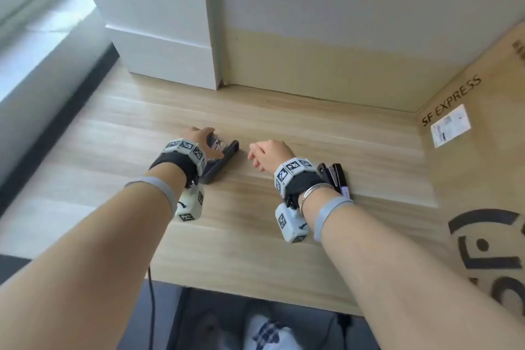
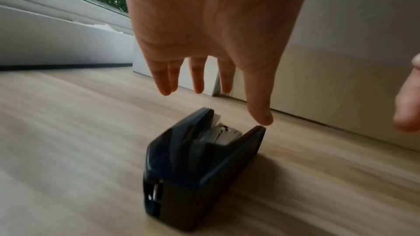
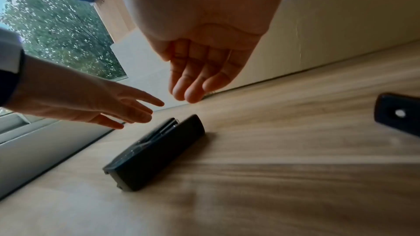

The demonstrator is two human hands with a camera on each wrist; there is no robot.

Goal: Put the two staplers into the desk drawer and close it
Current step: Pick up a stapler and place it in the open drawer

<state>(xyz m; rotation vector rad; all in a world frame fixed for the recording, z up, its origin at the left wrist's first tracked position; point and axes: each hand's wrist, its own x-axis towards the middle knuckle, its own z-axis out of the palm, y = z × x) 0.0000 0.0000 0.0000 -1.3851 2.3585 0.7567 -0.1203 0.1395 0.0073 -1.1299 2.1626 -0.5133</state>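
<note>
A black stapler (image 1: 223,158) (image 2: 200,164) (image 3: 156,152) lies on its side on the wooden desk (image 1: 284,221), its jaws slightly apart. My left hand (image 1: 211,142) (image 2: 227,107) hovers just over it with fingers straight and spread. The thumb tip is close to the stapler's base, and nothing is gripped. My right hand (image 1: 260,155) (image 3: 191,92) hangs above the desk to the right of this stapler, fingers loosely curled and holding nothing. A second black stapler (image 1: 335,177) (image 3: 397,116) lies beside my right wrist. No drawer is in view.
Stacked white boxes (image 1: 159,37) stand at the back left, and a pale wall panel (image 1: 341,23) closes the back. A cardboard box marked SF EXPRESS (image 1: 483,150) borders the desk on the right. The desk's front edge (image 1: 255,297) runs near my body.
</note>
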